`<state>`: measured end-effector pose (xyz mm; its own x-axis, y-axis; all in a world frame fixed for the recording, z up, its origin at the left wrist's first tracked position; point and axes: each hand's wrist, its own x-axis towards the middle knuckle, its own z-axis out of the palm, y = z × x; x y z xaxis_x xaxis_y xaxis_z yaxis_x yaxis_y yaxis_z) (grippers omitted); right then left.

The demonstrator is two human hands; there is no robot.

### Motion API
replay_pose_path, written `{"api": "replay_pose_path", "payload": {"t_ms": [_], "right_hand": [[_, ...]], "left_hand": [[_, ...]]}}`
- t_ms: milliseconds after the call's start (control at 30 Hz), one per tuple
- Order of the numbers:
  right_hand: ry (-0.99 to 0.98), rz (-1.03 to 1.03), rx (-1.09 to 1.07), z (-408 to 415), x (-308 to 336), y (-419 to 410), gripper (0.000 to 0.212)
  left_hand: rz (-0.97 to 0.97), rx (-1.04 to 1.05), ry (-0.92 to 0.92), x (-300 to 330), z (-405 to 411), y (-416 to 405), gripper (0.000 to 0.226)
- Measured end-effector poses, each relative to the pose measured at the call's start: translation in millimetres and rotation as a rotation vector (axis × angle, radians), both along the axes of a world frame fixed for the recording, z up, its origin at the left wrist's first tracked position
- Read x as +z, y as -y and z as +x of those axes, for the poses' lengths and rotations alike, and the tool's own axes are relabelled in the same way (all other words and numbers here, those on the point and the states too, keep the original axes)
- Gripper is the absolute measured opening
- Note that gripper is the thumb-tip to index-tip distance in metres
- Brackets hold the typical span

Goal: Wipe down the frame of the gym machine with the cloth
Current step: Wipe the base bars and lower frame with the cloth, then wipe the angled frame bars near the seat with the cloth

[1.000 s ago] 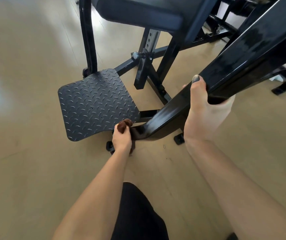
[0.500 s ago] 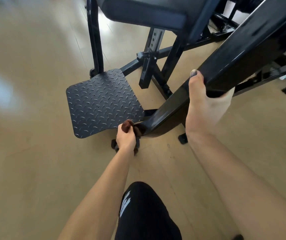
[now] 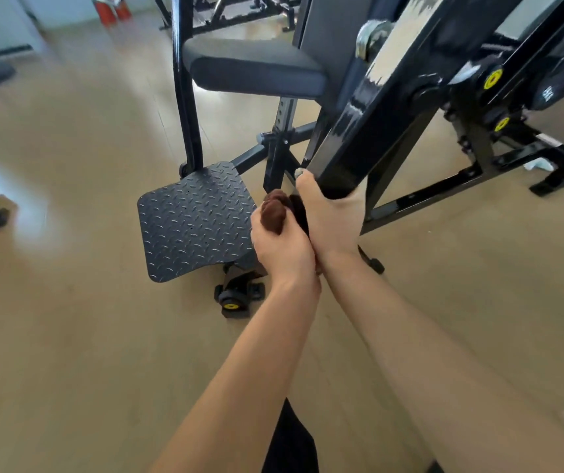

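The gym machine's glossy black frame beam [image 3: 369, 124] slants from the upper right down to the centre. My right hand [image 3: 332, 216] grips that beam from below, thumb on its near face. A bunched brown cloth [image 3: 273, 211] sticks out of my left hand [image 3: 280, 247], which grips it tight against the beam just left of my right hand. The two hands touch. The beam's lower end is hidden behind them.
A black diamond-tread footplate [image 3: 195, 220] lies left of my hands, with a small yellow-hubbed wheel [image 3: 231, 298] under its near edge. A padded seat [image 3: 253, 68] and a black upright [image 3: 186, 87] stand behind. More frame bars with yellow knobs [image 3: 492, 80] fill the right. The floor is tan.
My left hand has carried the cloth up the beam from its foot until it meets my right hand. The view has lifted, showing the seat and the far room.
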<state>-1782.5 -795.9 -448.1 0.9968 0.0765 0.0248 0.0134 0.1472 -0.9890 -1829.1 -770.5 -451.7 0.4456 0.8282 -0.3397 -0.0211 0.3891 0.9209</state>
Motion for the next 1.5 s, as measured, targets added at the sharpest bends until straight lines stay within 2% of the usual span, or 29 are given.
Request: {"api": "replay_pose_path", "payload": {"t_ms": [67, 133, 200, 267, 300, 333, 433, 467, 600, 700, 800, 867, 1000, 1067, 1267, 1400, 1500], "right_hand": [[-0.055, -0.056, 0.111, 1, 9, 10, 0.059], [-0.143, -0.115, 0.236, 2, 20, 27, 0.06], [-0.266, -0.167, 0.4, 5, 38, 51, 0.045], [-0.357, -0.245, 0.535, 12, 62, 79, 0.02], [-0.387, -0.289, 0.557, 16, 77, 95, 0.016], [-0.415, -0.32, 0.549, 19, 95, 110, 0.021], [-0.552, -0.329, 0.485, 18, 155, 146, 0.046], [-0.601, -0.308, 0.46, 14, 179, 155, 0.045], [-0.761, -0.123, 0.279, -10, 287, 190, 0.013], [-0.784, 0.001, 0.191, -34, 366, 214, 0.019], [-0.775, 0.074, 0.171, -61, 427, 231, 0.029], [-0.759, 0.121, 0.163, -81, 454, 244, 0.036], [-0.697, 0.186, -0.069, -123, 487, 281, 0.022], [-0.691, 0.206, -0.215, -141, 496, 302, 0.028], [-0.675, 0.194, -0.443, -194, 511, 379, 0.03], [-0.668, 0.122, -0.598, -230, 518, 458, 0.034], [-0.65, 0.039, -0.728, -258, 524, 530, 0.027]], "left_hand": [[-0.001, 0.001, -0.015, 17, 4, 6, 0.008], [-0.044, -0.014, -0.036, 41, 8, 11, 0.011], [-0.075, -0.051, -0.103, 70, 14, 11, 0.014], [-0.101, -0.089, -0.176, 101, 19, 9, 0.013], [-0.113, -0.115, -0.205, 118, 22, 9, 0.014], [-0.109, -0.143, -0.24, 135, 26, 11, 0.014], [-0.082, -0.247, -0.312, 193, 27, 23, 0.011], [-0.097, -0.29, -0.322, 215, 26, 27, 0.014], [-0.179, -0.469, -0.37, 307, 15, 41, 0.025], [-0.183, -0.638, -0.431, 365, -2, 59, 0.038], [-0.21, -0.893, -0.341, 418, -24, 88, 0.036], [-0.215, -1.021, -0.33, 449, -32, 109, 0.043], [-0.233, -1.247, -0.363, 492, -49, 153, 0.046], [-0.229, -1.349, -0.392, 504, -58, 175, 0.046], [-0.169, -1.532, -0.385, 522, -86, 264, 0.031], [-0.123, -1.687, -0.386, 531, -103, 347, 0.028], [-0.078, -1.783, -0.375, 539, -114, 424, 0.029]]}}
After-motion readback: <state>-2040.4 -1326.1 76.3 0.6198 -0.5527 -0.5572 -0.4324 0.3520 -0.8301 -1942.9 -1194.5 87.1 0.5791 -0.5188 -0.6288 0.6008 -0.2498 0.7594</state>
